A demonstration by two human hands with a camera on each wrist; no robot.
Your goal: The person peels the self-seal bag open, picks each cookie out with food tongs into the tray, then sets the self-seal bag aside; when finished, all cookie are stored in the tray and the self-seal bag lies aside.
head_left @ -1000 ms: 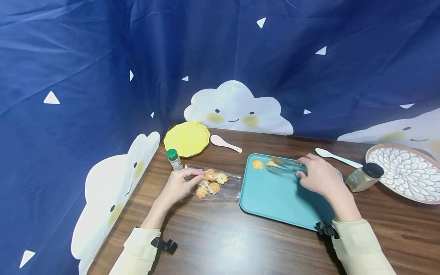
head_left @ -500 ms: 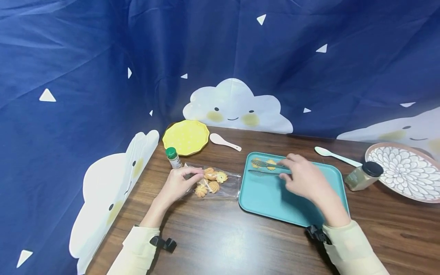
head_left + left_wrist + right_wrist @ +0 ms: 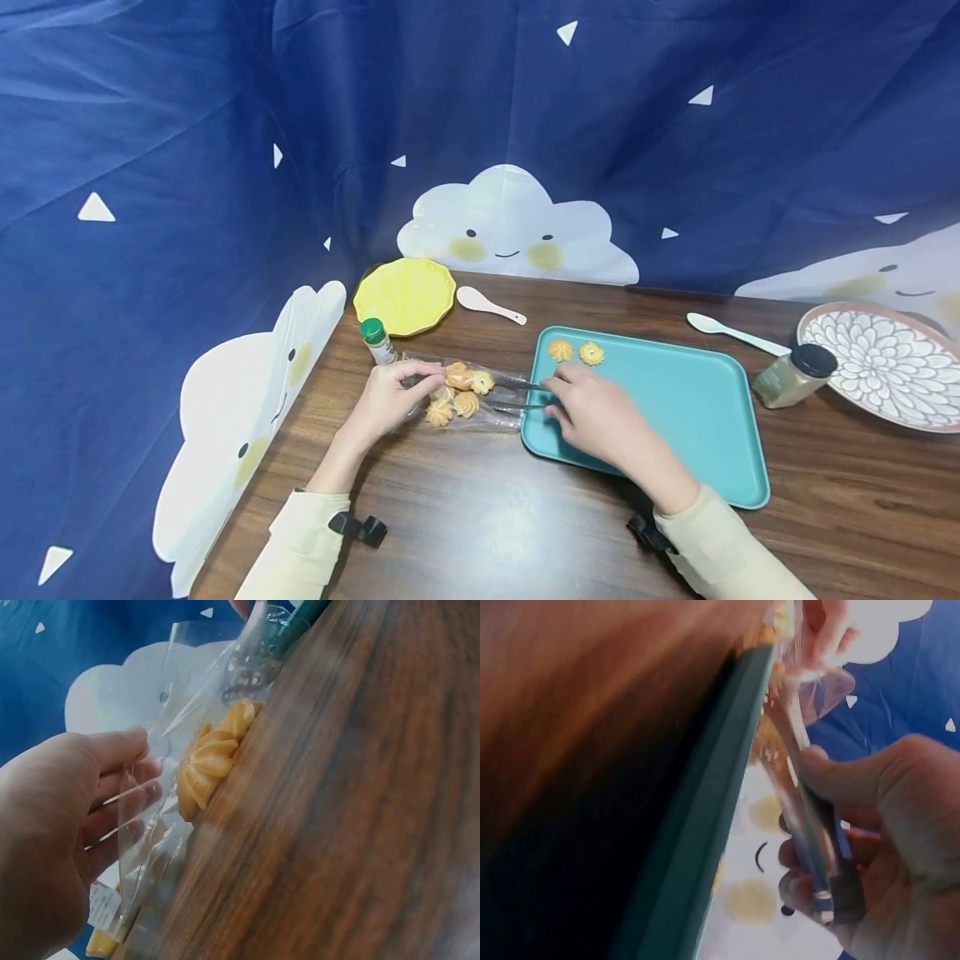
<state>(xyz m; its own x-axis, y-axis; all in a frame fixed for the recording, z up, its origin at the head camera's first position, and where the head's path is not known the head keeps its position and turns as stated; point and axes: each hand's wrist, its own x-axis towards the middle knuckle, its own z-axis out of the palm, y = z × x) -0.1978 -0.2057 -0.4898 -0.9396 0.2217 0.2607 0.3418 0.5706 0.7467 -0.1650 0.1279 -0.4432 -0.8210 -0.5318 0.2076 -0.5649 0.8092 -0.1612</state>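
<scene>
My left hand [image 3: 390, 402] pinches the left end of a clear plastic bag [image 3: 142, 859] that lies on the table. Several piped butter cookies [image 3: 467, 405] are inside it. My right hand [image 3: 596, 412] grips metal tongs [image 3: 799, 780] over the tray's left edge, their two arms spread and pointing left. In the head view the tong tips overlap the bag's right end, close to the cookies. Two more cookies [image 3: 591, 353] lie in the far left corner of the teal tray [image 3: 675, 400].
Behind the bag stand a green-capped bottle [image 3: 377, 340], a yellow plate [image 3: 405, 296] and a white spoon [image 3: 491, 305]. To the right of the tray are a black-lidded jar [image 3: 795, 377], a pale long spoon [image 3: 735, 333] and a flower-patterned plate [image 3: 885, 367].
My right hand has moved left with the tongs, from above the two tray cookies to the bag's right end. The left hand stays at the bag.
</scene>
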